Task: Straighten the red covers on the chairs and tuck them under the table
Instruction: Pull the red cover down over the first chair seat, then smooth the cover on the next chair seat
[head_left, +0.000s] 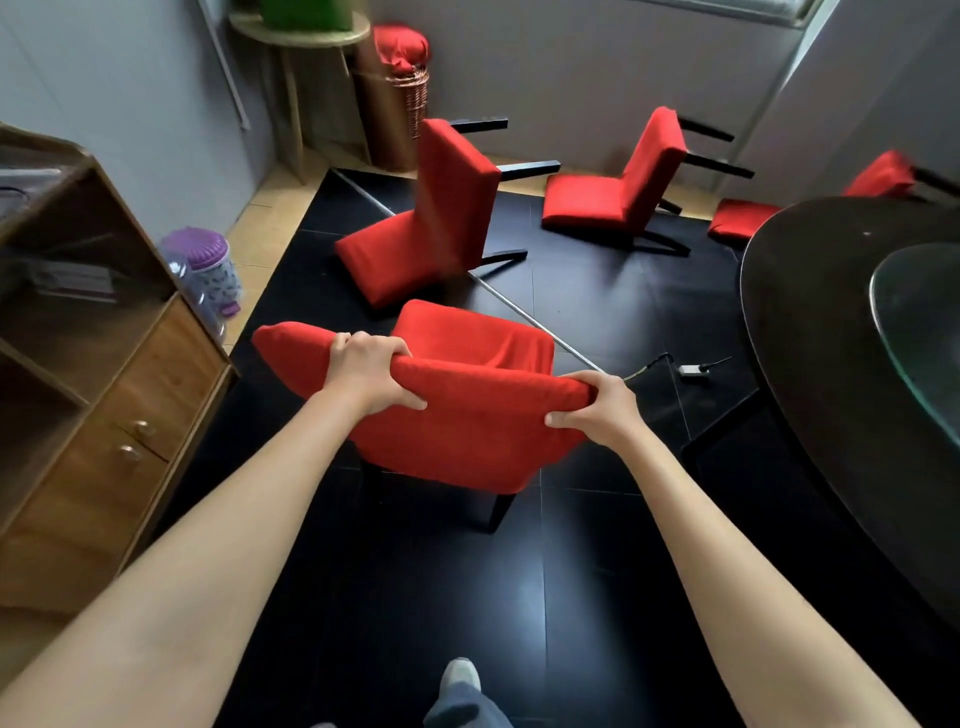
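A chair in a red cover (467, 431) stands upright on the black floor right in front of me. My left hand (371, 371) grips the top edge of its backrest, left of the middle. My right hand (597, 408) grips the right top corner of the same backrest. The cover is rumpled on the seat. Three more red-covered chairs lie tipped on their backs farther off: one in the middle (447, 208), one behind it to the right (623, 182), and one partly hidden behind the table (878, 179). The dark round table (810, 312) fills the right side.
A wooden cabinet (104, 389) stands at the left, with a purple plastic bin (205, 265) beyond it. A glass turntable (919, 322) lies on the table. A small adapter with a cable (693, 369) lies on the floor. A wicker basket (410, 98) and a round stand (301, 36) fill the far corner.
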